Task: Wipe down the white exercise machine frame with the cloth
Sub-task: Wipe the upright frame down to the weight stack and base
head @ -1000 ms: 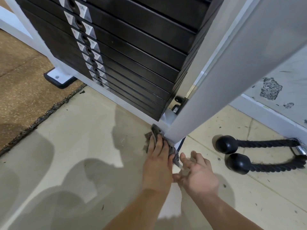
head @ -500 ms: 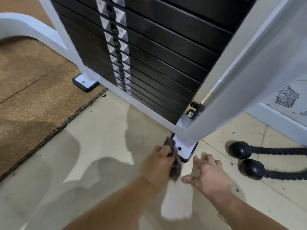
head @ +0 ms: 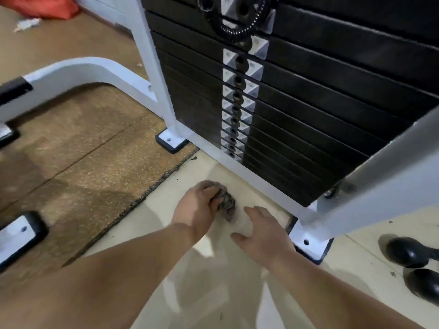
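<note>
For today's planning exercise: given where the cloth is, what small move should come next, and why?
Probably bring the left hand with its bunched cloth forward onto the white bottom rail: the cloth is not touching it, and it lies nearest.

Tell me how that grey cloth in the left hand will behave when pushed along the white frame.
Probably floppy: the cloth is crumpled into folds in the grip of the left hand. Likely light, since curled fingers alone hold it. Pushed along the white frame, it may wad up rather than slide flat.
</note>
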### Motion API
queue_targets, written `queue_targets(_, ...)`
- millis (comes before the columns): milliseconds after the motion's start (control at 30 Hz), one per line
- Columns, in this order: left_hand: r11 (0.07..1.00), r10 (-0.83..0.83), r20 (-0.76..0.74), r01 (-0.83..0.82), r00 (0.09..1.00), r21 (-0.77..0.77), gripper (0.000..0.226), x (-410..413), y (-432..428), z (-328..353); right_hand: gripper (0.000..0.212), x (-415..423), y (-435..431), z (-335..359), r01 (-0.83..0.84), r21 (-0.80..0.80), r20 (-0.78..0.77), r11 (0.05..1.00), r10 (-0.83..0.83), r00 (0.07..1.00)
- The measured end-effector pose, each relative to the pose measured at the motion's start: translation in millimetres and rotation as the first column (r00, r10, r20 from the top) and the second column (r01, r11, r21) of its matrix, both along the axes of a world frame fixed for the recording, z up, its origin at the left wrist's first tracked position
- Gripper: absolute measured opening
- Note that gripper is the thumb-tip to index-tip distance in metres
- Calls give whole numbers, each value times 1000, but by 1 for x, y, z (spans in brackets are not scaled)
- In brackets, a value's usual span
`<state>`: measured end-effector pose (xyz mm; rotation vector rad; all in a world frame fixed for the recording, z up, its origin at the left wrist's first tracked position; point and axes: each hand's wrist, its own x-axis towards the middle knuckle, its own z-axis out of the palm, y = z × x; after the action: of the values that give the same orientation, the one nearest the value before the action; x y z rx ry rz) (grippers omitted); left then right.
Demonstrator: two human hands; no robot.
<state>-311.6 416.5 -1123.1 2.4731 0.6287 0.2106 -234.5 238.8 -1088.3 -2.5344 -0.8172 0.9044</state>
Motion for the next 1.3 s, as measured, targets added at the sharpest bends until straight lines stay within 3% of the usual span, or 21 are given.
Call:
queue_targets(100,976,159,60,-148,985,-163,29,8,11,-11,90,10,21,-12,-111,-36,55,993,113,992)
queue_targets(167,961,237,128,-213,963,-177,26,12,20,-20,104,16,29,-24,-139,-79,55,987,143,988)
queue_targets(267,880,435,211,-363,876,-306,22,27,30,-26,132,28,38,-42,-160,-191,59,968,174,983)
queue_targets(333,776,565,257,-398,784,-490,22,46,33,-21,143,30,46,-49,-157,-265,57,952,178,982)
queue_targets(400,708,647,269,-431,713,-559,32,64,33,-13,145,29,55,-50,-142,-292,70,946,169,983)
queue_targets(467,681,664,266,-419,699,-601,34,78,28,-8,147,30,56,-50,-143,-292,63,946,168,984)
queue_targets(533,660,655,232,-396,719,-638,16,86,21,-9,150,32,54,-53,-150,-275,44,950,168,985)
queue_targets(633,650,648,212,-386,732,-655,4,92,16,-12,148,36,51,-51,-182,-278,55,943,205,977)
queue_targets(900,737,628,266,-450,731,-505,18,102,78,-25,143,37,47,-49,-228,-292,69,929,259,963)
queue_targets(1100,792,498,300,-286,814,-540,35,93,17,-27,149,39,59,-54,-255,-348,46,902,288,956)
queue_targets(1233,767,592,259,-434,764,-473,23,111,69,-17,153,39,63,-53,-261,-380,34,887,296,955)
queue_targets(1300,756,610,222,-475,761,-450,34,111,96,-15,153,38,63,-51,-257,-382,35,888,292,956)
